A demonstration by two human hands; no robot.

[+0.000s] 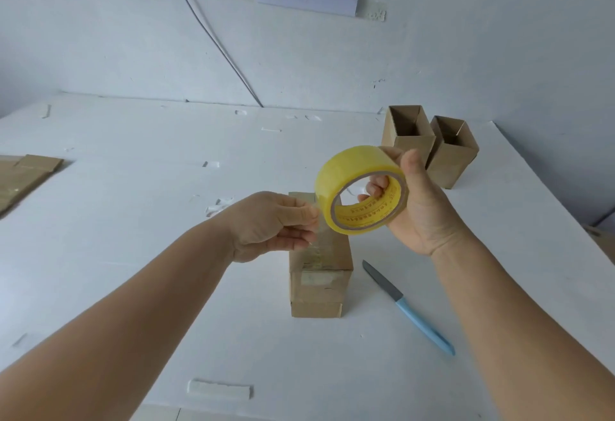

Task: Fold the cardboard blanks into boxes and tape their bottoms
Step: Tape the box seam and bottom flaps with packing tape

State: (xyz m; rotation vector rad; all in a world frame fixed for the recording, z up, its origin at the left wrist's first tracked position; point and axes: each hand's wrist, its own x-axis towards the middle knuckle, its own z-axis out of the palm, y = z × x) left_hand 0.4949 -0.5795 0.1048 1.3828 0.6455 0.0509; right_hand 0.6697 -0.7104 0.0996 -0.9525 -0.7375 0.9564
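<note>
1. Right hand (422,207): I see it grasping the yellow tape roll (361,189), fingers through the core, raised above the table (166,287).
2. Left hand (269,224): pinching the clear loose tape end (317,231) beside the roll.
3. Box (319,274): stands on the table under both hands, tape across its upper face.
4. Two open boxes (429,144): far right, side by side.
5. Flat blanks (23,177): left edge.
6. Blue-handled knife (407,306): just right of the box.

flat cardboard blanks (23,177): cut by left edge | roll print (369,206): unreadable
</note>
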